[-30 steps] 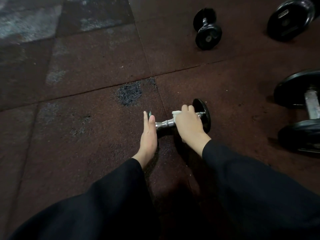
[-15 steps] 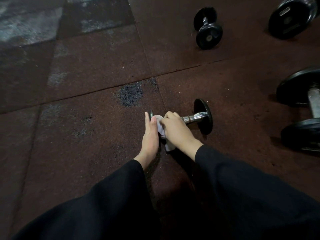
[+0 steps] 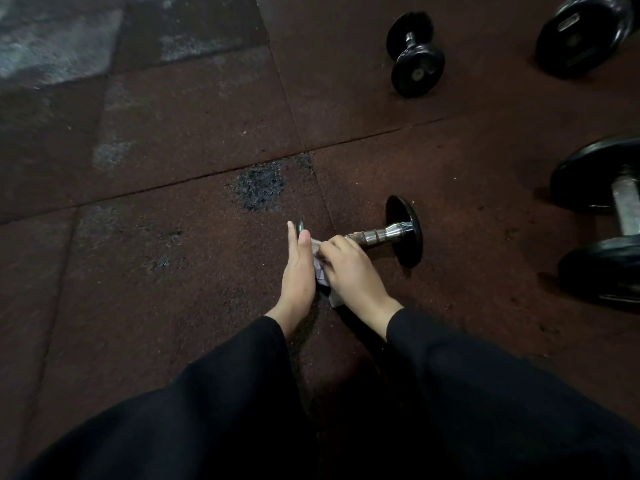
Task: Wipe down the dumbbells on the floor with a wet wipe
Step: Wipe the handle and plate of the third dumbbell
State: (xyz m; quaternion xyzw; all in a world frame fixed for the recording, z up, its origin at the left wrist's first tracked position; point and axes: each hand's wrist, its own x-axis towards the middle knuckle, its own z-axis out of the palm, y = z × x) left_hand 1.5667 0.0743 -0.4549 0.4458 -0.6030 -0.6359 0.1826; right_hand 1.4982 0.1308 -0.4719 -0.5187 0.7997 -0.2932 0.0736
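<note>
Left hand (image 3: 298,268), fingers straight, braces the small dumbbell (image 3: 388,233) (chrome handle); right hand (image 3: 349,268) grips a wet wipe (image 3: 320,275) around it.

Gym, likely weights area: dark rubber floor tiles (image 3: 194,140), several black dumbbells (image 3: 415,57) scattered about.
</note>
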